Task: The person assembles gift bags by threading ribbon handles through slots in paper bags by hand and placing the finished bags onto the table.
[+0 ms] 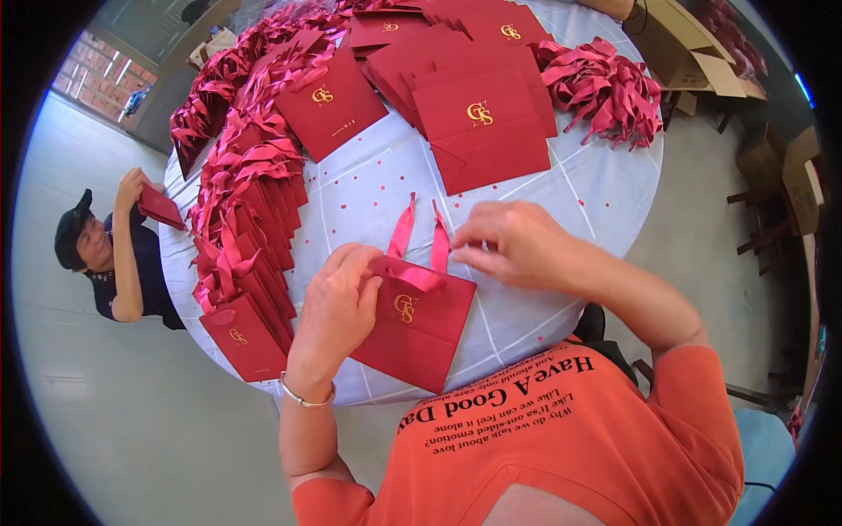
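A dark red paper gift bag [421, 342] with a gold emblem lies tilted at the table's near edge. A pink ribbon handle [417, 277] loops across its front, and two loose pink ribbon ends [402, 230] stick up past its top edge. My left hand [338, 294] is closed on the bag's upper left corner, thumb on the front. Just right of the ribbon ends, my right hand [513, 245] is bent in a pinch, its fingertips beside the right-hand ribbon. Whatever lies between those fingertips is too small to make out.
Rows of finished-looking red bags [254, 298] with pink ribbons line the table's left side. Flat red bags [482, 123] are stacked ahead, beside a heap of pink ribbons [605, 92]. Another person [132, 254] handles a red bag at left. Cardboard boxes [693, 53] stand far right.
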`<state>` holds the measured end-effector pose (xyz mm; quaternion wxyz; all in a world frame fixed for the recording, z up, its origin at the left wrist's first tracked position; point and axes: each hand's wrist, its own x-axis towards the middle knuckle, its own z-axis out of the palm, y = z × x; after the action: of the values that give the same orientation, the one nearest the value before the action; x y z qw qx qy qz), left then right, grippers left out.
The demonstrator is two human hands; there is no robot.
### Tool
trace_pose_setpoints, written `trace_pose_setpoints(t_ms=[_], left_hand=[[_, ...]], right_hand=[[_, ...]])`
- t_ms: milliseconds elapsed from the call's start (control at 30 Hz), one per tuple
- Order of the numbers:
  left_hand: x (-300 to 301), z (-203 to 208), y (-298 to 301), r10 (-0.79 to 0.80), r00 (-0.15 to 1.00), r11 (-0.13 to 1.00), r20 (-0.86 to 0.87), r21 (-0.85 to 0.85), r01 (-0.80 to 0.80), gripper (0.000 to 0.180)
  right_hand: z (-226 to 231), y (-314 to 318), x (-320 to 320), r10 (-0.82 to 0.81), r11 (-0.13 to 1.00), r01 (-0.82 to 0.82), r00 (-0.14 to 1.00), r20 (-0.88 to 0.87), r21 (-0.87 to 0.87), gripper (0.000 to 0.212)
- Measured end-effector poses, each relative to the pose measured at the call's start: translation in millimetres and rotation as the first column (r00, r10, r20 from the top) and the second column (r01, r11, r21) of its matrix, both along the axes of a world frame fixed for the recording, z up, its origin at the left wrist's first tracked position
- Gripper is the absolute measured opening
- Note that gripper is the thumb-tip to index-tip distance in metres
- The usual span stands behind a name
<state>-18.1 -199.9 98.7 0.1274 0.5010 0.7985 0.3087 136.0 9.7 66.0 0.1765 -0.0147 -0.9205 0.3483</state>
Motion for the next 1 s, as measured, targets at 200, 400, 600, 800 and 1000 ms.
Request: trace_pose_setpoints(t_ms=[200, 400, 600, 800, 1000], left_hand=[[10, -14, 6, -0.034, 0.934, 0.999, -0.355, -0.008, 0.033, 0.012], [1, -27, 7, -0.097, 0.878, 0.993, -0.468, 0.012, 0.116, 0.007], [-8, -43, 8, -0.066, 0.83, 0.988, -0.553, 0.077, 0.13, 0.012], [-14, -55, 4, -0.072, 0.855, 0.981, -0.513, 0.119, 0.154, 0.017], [-13, -53, 2, -0.063, 0.887, 0.97, -0.457, 0.183, 0.163, 0.021]], right_hand=[[-3, 8, -35, 0.107, 0.993, -0.099, 0.984, 0.141, -0.063, 0.014], [-12, 1, -64, 0.164, 0.97, -0.183, 0.978, 0.127, 0.162, 0.015], [-26, -4, -95, 0.287, 0.9, -0.243, 0.955, -0.072, 0.363, 0.016], [-27, 3, -101, 0.336, 0.89, -0.323, 0.942, 0.018, 0.322, 0.007], [-17, 23, -85, 0.308, 0.946, -0.292, 0.945, -0.11, 0.137, 0.008]])
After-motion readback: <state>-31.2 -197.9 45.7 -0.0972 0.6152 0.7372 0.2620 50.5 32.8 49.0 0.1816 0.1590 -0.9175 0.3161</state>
